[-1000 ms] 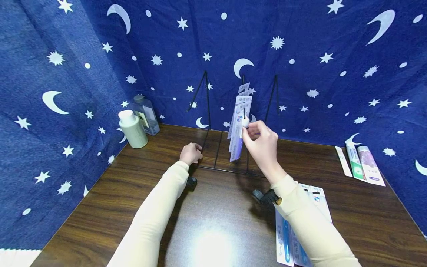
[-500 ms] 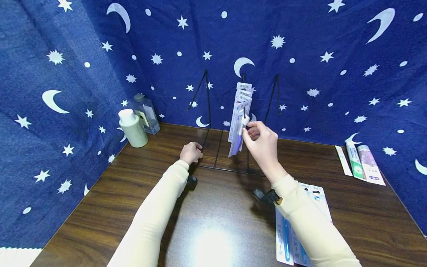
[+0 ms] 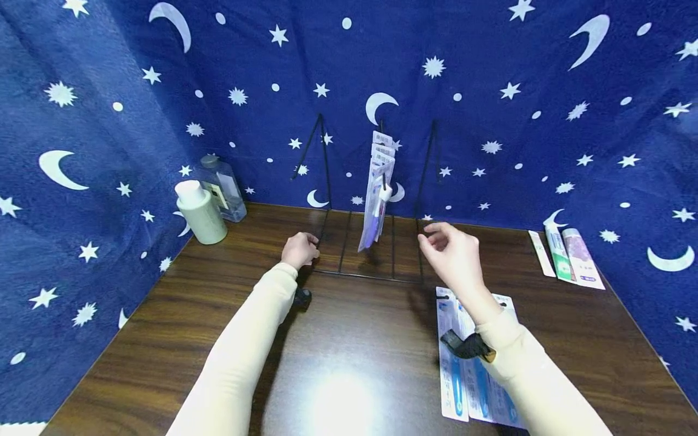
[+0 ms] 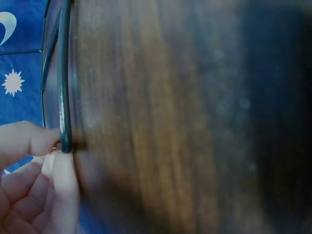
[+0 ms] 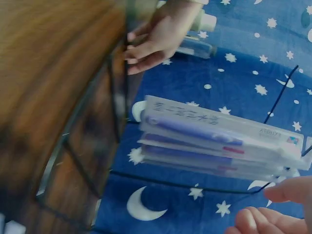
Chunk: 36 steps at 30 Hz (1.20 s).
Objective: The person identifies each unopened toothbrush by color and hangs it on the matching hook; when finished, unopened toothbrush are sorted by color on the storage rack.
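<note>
A black wire rack stands at the back of the wooden table. Several packaged toothbrushes hang from its middle hook; in the right wrist view these packs sit stacked together. My left hand grips the rack's base wire at the front left corner, and the left wrist view shows thumb and fingers pinching the wire. My right hand hovers to the right of the hanging packs, fingers relaxed and holding nothing. More toothbrush packs lie flat on the table under my right forearm.
A pale green bottle and a clear bottle stand at the back left. Boxed toothpaste tubes lie at the back right. Blue star-and-moon cloth walls in the table on three sides.
My right hand let go at the hook's tip and drew back down and right, away from the hanging packs. The left hand keeps its grip on the rack.
</note>
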Each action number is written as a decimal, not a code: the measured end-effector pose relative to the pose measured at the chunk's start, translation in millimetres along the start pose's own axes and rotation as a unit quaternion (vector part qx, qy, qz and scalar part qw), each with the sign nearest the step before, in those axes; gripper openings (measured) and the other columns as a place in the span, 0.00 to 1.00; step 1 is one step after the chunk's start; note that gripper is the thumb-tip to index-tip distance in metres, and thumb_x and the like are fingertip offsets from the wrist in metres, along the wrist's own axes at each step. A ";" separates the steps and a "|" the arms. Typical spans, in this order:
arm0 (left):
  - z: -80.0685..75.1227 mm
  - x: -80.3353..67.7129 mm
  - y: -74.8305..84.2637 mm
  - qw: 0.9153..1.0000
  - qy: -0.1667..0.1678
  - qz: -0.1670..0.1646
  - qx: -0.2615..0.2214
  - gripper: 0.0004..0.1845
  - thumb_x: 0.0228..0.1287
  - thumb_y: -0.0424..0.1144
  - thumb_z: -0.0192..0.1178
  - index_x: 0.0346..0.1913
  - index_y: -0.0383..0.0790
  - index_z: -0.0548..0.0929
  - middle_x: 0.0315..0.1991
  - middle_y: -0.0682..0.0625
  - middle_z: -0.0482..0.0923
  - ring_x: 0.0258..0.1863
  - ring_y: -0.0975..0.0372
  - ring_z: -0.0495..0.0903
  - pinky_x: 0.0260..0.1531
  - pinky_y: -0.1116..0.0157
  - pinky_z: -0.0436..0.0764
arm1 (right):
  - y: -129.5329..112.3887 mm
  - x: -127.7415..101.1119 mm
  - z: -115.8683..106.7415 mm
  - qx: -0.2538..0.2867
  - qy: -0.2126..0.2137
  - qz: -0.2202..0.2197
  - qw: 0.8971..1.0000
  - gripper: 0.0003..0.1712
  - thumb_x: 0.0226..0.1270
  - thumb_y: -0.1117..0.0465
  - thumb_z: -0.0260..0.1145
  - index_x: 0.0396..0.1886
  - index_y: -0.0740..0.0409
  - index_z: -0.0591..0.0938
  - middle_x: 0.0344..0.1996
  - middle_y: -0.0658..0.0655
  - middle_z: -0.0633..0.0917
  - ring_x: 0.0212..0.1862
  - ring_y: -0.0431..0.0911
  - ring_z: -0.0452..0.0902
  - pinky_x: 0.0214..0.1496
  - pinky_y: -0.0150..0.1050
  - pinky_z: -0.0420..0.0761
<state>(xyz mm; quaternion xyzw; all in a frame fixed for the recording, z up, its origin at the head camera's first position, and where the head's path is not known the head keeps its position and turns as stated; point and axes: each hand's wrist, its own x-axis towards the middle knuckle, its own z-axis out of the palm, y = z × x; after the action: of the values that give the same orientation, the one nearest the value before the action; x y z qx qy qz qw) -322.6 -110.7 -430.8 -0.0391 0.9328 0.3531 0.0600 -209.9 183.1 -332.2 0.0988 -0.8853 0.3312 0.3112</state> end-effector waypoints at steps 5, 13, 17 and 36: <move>-4.2 -0.2 -1.5 1.000 0.005 -0.003 0.005 0.19 0.52 0.30 0.60 0.49 0.38 0.82 0.39 0.45 0.84 0.17 0.67 0.80 0.20 0.72 0.81 | 20.7 -16.9 -6.9 -0.040 -0.056 0.015 0.998 0.06 0.54 0.65 0.67 0.30 0.66 0.84 0.18 0.56 0.84 0.21 0.47 0.81 0.25 0.42 0.80; -10.8 -1.9 -2.1 1.000 0.002 -0.005 -0.006 0.18 0.51 0.29 0.58 0.47 0.35 0.82 0.36 0.45 0.84 0.19 0.63 0.83 0.22 0.70 0.82 | 54.6 -42.6 -15.5 -0.103 -0.172 0.074 0.977 0.10 0.56 0.60 0.68 0.23 0.63 0.84 0.17 0.56 0.84 0.21 0.47 0.78 0.27 0.45 0.78; -11.1 -0.8 -2.1 1.000 -0.003 -0.014 -0.006 0.18 0.52 0.30 0.58 0.48 0.37 0.82 0.38 0.45 0.84 0.19 0.63 0.83 0.23 0.69 0.83 | 65.9 -53.1 -18.0 -0.122 -0.223 0.104 0.961 0.12 0.54 0.58 0.69 0.18 0.61 0.83 0.15 0.54 0.82 0.20 0.47 0.75 0.24 0.43 0.76; -2.4 -1.9 1.9 1.000 -0.002 -0.006 0.003 0.18 0.52 0.30 0.60 0.48 0.38 0.82 0.38 0.45 0.84 0.16 0.67 0.79 0.22 0.71 0.81 | 75.1 -71.3 -15.9 -0.149 -0.326 0.112 0.927 0.11 0.50 0.61 0.72 0.16 0.63 0.83 0.08 0.53 0.80 0.11 0.41 0.74 0.19 0.38 0.77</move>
<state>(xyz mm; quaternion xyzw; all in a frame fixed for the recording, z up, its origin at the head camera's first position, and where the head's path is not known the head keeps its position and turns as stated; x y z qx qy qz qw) -321.2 -110.8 -427.5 -0.0435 0.9336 0.3500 0.0636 -174.7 248.3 -406.3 0.0538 -0.9824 0.1776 -0.0227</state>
